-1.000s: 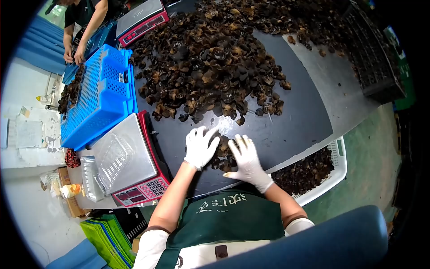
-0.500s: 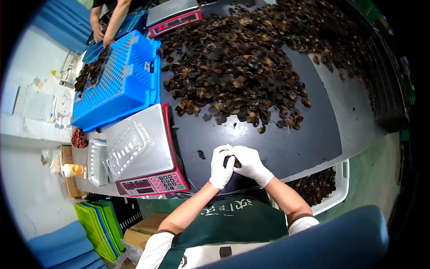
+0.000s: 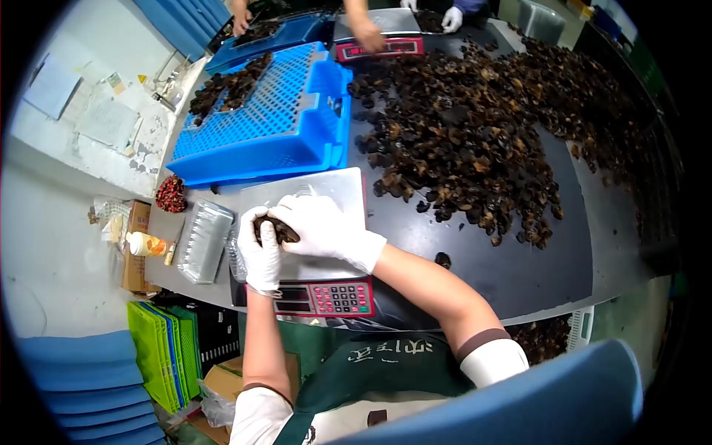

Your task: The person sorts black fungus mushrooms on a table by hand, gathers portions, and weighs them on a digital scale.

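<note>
My gloved left hand (image 3: pixel 260 258) and gloved right hand (image 3: pixel 320 228) are cupped together around a small clump of dark brown wood ear mushrooms (image 3: pixel 282 231). Both are above the steel plate of a red scale (image 3: pixel 347 194). Beneath them, mostly hidden, is a clear plastic tray (image 3: pixel 236 259) on the scale's left side. To the right, a large heap of wood ear mushrooms (image 3: pixel 460 141) spreads over the dark tabletop (image 3: pixel 512 274). One loose piece (image 3: pixel 443 259) lies by itself near the scale.
Another clear tray (image 3: pixel 204 241) lies left of the scale. Behind it stands an upturned blue crate (image 3: pixel 259 144) with mushrooms on top. A co-worker's hand (image 3: pixel 368 35) is at a second scale (image 3: pixel 380 48); another person's gloved hand (image 3: pixel 452 20) is near it. A white basket (image 3: pixel 581 326) is below the table edge.
Both my hands have moved left with the mushrooms, from over the dark tabletop to over the scale. The view has turned left, and more co-workers' hands show at the back.
</note>
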Demonstrator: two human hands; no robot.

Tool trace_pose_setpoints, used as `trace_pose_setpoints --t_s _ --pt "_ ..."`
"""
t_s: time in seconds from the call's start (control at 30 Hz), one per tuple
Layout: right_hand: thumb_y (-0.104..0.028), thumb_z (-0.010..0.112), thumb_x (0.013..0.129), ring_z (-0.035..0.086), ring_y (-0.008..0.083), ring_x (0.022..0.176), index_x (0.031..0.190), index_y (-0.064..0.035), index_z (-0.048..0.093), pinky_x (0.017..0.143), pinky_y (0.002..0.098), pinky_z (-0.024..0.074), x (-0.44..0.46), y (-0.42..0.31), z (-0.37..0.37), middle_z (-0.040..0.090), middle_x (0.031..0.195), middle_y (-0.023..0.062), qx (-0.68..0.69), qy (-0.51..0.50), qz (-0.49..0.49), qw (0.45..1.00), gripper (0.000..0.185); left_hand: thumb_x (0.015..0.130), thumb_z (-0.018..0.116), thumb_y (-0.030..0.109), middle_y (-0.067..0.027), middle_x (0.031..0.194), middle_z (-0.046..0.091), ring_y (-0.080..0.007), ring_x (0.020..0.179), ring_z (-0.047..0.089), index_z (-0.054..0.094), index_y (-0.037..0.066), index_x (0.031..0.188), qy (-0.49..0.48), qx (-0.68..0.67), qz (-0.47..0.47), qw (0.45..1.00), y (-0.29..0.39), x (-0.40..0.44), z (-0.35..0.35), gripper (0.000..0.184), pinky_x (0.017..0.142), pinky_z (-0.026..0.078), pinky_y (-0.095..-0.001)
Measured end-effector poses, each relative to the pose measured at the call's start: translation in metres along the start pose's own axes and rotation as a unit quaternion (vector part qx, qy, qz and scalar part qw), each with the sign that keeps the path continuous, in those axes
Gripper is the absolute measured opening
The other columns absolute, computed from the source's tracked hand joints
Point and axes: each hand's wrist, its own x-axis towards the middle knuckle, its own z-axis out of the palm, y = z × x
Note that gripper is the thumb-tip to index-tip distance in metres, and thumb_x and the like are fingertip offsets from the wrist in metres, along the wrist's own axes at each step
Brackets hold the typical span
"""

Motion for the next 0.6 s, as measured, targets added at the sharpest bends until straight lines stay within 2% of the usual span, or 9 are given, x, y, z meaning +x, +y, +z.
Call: trace_pose_setpoints --t_s 0.07,0.17,0.27,0.3,0.37,0.43,0.47,0.53,0.6 --pt "-0.036 0.071 0.079 0.061 0.0315 0.097 0.116 -0.0107 0.062 0.083 0.0417 0.0511 0.022 0.004 0.023 0.061 0.108 0.0115 0.007 -0.085 0.033 0.996 0.046 0.098 0.057 0.013 -0.0091 0.1 0.064 -0.0184 0.092 0.062 0.06 0.001 0.111 -0.02 0.048 0.009 0.999 -0.007 0.013 -0.022 0.018 0.084 0.051 -0.0314" --pt "-0.041 0.075 0.072 0.06 0.0313 0.098 0.11 -0.0107 0.063 0.081 0.0449 0.0492 0.026 0.024 0.065 0.06 0.1 0.0115 -0.039 -0.042 -0.005 0.998 0.05 0.099 0.053 0.013 -0.0122 0.107 0.064 -0.0248 0.099 0.063 0.061 0.0 0.111 -0.101 0.107 0.003 0.989 -0.046 0.02 -0.044 0.019 0.089 0.049 -0.0345" --pt "-0.047 0.076 0.072 0.053 0.033 0.116 0.12 -0.0115 0.063 0.099 0.0465 0.0396 0.013 0.026 0.066 0.06 0.122 0.0125 -0.075 -0.047 -0.003 0.996 0.06 0.107 0.039 0.028 -0.0086 0.121 0.059 -0.017 0.111 0.057 0.056 0.002 0.122 -0.172 -0.001 -0.049 0.984 -0.087 0.013 -0.05 0.034 0.1 0.045 -0.0334" --pt "-0.048 0.075 0.073 0.052 0.034 0.12 0.122 -0.0118 0.063 0.102 0.0462 0.0385 0.009 0.019 0.054 0.059 0.128 0.0132 -0.075 -0.039 0.01 0.996 0.062 0.107 0.036 0.025 -0.013 0.117 0.061 -0.0247 0.111 0.059 0.06 0.001 0.119 -0.151 -0.033 -0.063 0.986 -0.089 0.011 -0.05 0.036 0.1 0.044 -0.0354" --pt "-0.044 0.076 0.074 0.05 0.0354 0.126 0.124 -0.011 0.063 0.107 0.0454 0.0378 0.001 0.009 0.028 0.057 0.133 0.0149 0.029 0.021 0.065 0.997 0.061 0.108 0.031 0.03 -0.0122 0.12 0.06 -0.0231 0.114 0.058 0.059 0.001 0.121 -0.143 -0.103 -0.108 0.978 -0.084 0.009 -0.054 0.042 0.102 0.043 -0.035" --pt "-0.021 0.079 0.075 0.057 0.0317 0.12 0.12 -0.0085 0.065 0.102 0.0423 0.0443 -0.03 0.024 0.017 0.061 0.128 0.0141 0.126 0.128 0.092 0.979 0.049 0.109 0.029 0.034 -0.0121 0.122 0.059 -0.0225 0.116 0.057 0.058 0.001 0.123 -0.15 -0.111 -0.109 0.976 -0.072 0.01 -0.057 0.047 0.104 0.042 -0.0353" --pt "-0.015 0.077 0.076 0.06 0.0296 0.115 0.118 -0.007 0.065 0.101 0.0414 0.0457 -0.052 0.027 0.005 0.063 0.125 0.0132 0.223 0.134 0.222 0.94 0.044 0.109 0.029 0.035 -0.0126 0.123 0.059 -0.0227 0.116 0.056 0.057 0.001 0.124 -0.166 -0.092 -0.086 0.978 -0.076 0.009 -0.058 0.047 0.105 0.041 -0.0354" --pt "-0.01 0.073 0.079 0.062 0.0296 0.109 0.112 -0.0048 0.067 0.097 0.0402 0.0472 -0.097 0.039 -0.024 0.066 0.116 0.0134 0.056 0.19 0.209 0.957 0.034 0.109 0.029 0.037 -0.0131 0.124 0.058 -0.0231 0.118 0.055 0.056 0.001 0.125 -0.183 -0.049 -0.033 0.981 -0.078 0.008 -0.053 0.048 0.106 0.04 -0.0356" --pt "-0.008 0.071 0.081 0.062 0.0297 0.109 0.108 -0.005 0.068 0.097 0.0387 0.047 -0.158 0.05 -0.036 0.067 0.113 0.0131 -0.049 0.212 0.276 0.936 0.028 0.108 0.029 0.04 -0.0116 0.127 0.056 -0.022 0.12 0.053 0.056 0.003 0.125 -0.2 -0.075 -0.053 0.976 -0.079 0.003 -0.046 0.049 0.107 0.039 -0.0357"
